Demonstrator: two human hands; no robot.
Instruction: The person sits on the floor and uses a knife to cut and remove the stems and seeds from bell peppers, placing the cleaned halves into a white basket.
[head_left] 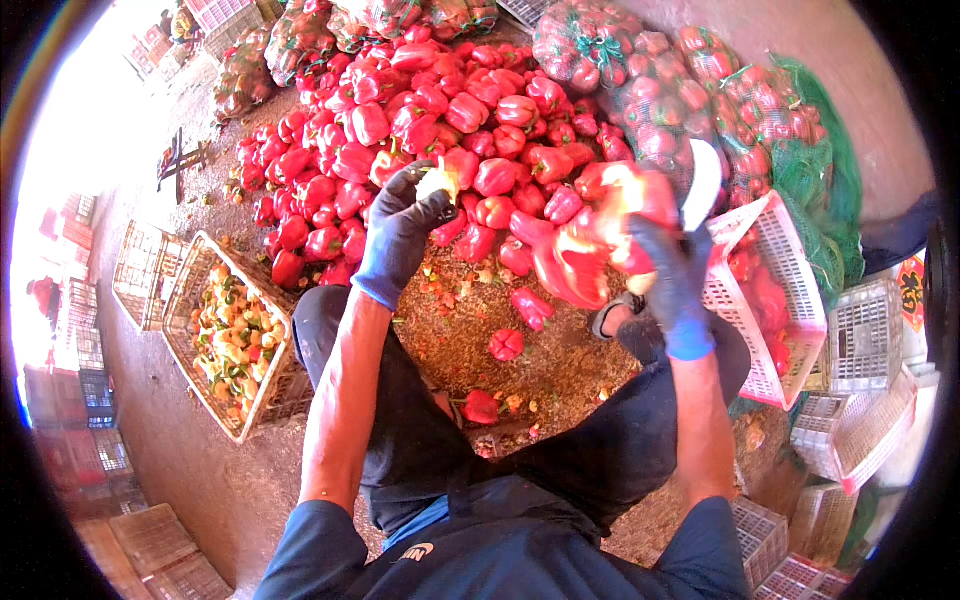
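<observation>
My left hand [400,215], toward 11 o'clock, has thumb and fingers pinched on a pale core [437,183]. My right hand [672,265], at 3 o'clock, blurs beside a smeared red pepper [570,265]; I cannot tell from here whether it grips anything.

I judge the coring well started but far from finished. At 9 o'clock a crate [282,392] bears a good heap of cores; farther out at 3 o'clock, a white basket [800,290] contains red peppers, probably done ones. The pile [400,120], spread from 10 to 1 o'clock, looks mostly whole, so plenty remains. Stuffed net bags [665,90] at 1 o'clock may add more.
</observation>
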